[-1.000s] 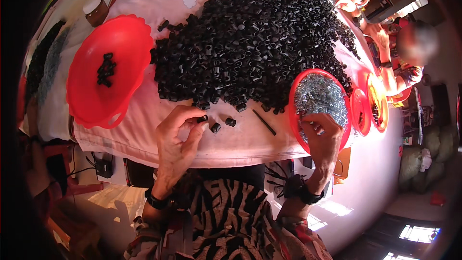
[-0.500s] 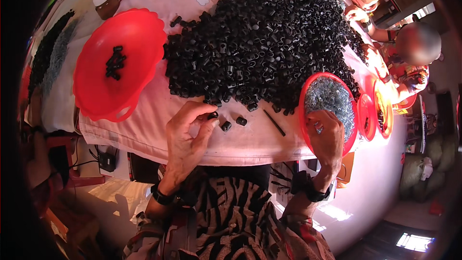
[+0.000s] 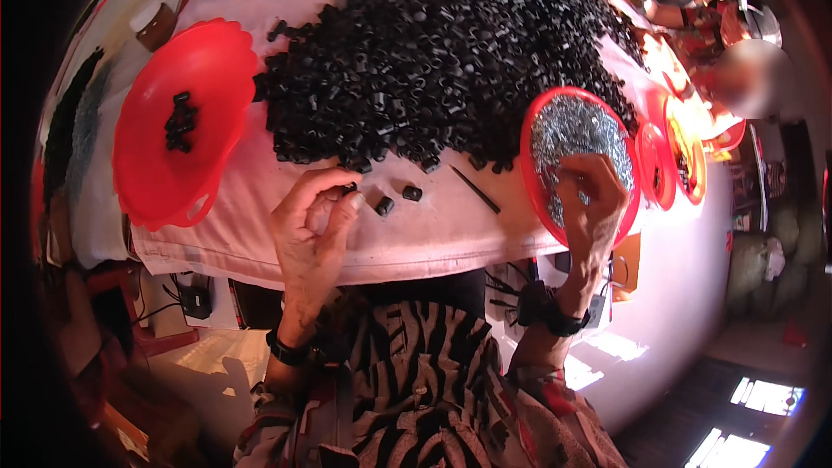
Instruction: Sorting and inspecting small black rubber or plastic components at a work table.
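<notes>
My left hand is raised over the table's front edge, thumb and fingertips pinching a small black plastic cap. Two similar loose black caps lie on the cloth just to its right. My right hand is at the near part of a red bowl filled with small shiny metal pieces. Its fingers are bent together over these pieces, and whatever they hold is too small to make out. Between my hands, a thin dark stick rests on the pale cloth.
Behind my hands spreads a big heap of black caps. A red scalloped basin at left holds several caps. Smaller red bowls stand at right, near other people along the table. A jar is at the far left.
The whole view has shifted, so the table appears farther up and left. My right hand has drawn slightly to the right over the bowl. My left hand still pinches the cap.
</notes>
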`<state>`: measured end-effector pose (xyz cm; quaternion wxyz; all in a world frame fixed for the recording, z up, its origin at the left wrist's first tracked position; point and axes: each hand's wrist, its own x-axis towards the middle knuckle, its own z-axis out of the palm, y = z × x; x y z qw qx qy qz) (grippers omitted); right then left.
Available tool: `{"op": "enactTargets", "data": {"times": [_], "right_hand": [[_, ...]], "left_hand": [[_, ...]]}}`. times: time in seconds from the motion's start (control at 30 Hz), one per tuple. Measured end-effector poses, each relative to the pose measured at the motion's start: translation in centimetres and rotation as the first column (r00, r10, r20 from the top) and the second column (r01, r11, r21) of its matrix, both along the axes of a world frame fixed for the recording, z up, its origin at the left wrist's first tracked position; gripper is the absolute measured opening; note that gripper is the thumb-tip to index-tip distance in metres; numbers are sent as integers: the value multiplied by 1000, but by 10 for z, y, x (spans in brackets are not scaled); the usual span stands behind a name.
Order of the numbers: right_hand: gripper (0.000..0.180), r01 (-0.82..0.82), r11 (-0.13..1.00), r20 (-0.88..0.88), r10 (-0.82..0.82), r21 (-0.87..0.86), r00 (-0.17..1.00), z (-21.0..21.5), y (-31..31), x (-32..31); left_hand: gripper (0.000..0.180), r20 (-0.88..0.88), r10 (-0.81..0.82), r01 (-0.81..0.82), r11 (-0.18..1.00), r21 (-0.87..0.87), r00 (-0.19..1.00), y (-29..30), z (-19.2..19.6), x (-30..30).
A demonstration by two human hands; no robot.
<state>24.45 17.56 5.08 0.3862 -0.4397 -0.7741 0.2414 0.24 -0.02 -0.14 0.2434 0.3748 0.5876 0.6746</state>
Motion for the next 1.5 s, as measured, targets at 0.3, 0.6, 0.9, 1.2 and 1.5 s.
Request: {"op": "enactTargets", "data": {"times": [0.3,0.6,0.9,1.2,1.5], "right_hand": [[21,89,996,-71,-87,28,994,-12,3,4],[19,-20,961,-410,-99,-276,907,10,-28,-13],[27,-528,791,-669,215,-308,712,-8,-72,-84],[24,-560,785,-693,249,-265,677,-25,-84,-109],[18,-505,833,-658,253,-224,709,-33,-91,-112]], "left_hand": [[21,-34,-17,16,1000,-26,999,-2,2,-1],[34,234,6,-6,1000,-1,972,-7,13,4],[27,394,-202,208,978,26,897,-4,9,3],[25,450,-256,236,966,102,856,-3,7,6],[23,473,-239,219,971,98,848,-3,8,7]]}}
